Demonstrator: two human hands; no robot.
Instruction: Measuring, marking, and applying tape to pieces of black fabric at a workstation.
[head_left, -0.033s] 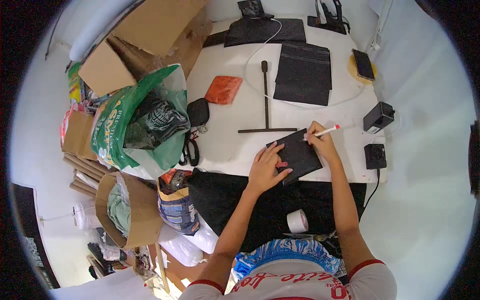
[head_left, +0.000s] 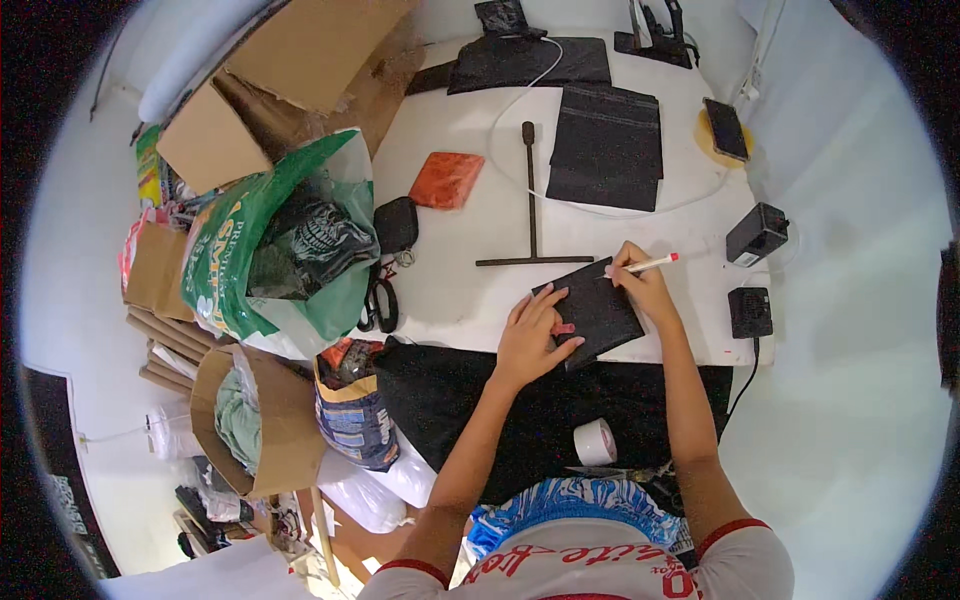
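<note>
A black flat folded piece (head_left: 600, 312), which looks like cloth or plastic, lies at the front edge of the white table. My left hand (head_left: 538, 335) rests on its left part with fingers apart, and a small pinkish-red object (head_left: 564, 328) shows between thumb and forefinger. Gripped in my right hand (head_left: 640, 284) is a white pen (head_left: 650, 264) with a red end, its tip at the upper edge of the black piece. Just beyond lies a dark metal T-handle wrench (head_left: 533, 200).
Black folded sheets (head_left: 605, 148) and an orange-red packet (head_left: 447, 180) lie farther back, with a white cable (head_left: 497, 120) between them. Black power adapters (head_left: 757, 235) stand at right. A green bag (head_left: 225, 240) crowds the left side. A tape roll (head_left: 596, 442) sits on black cloth near me.
The pen in my right hand has shifted very slightly left and tilted a little. My left hand stays in place on the black piece.
</note>
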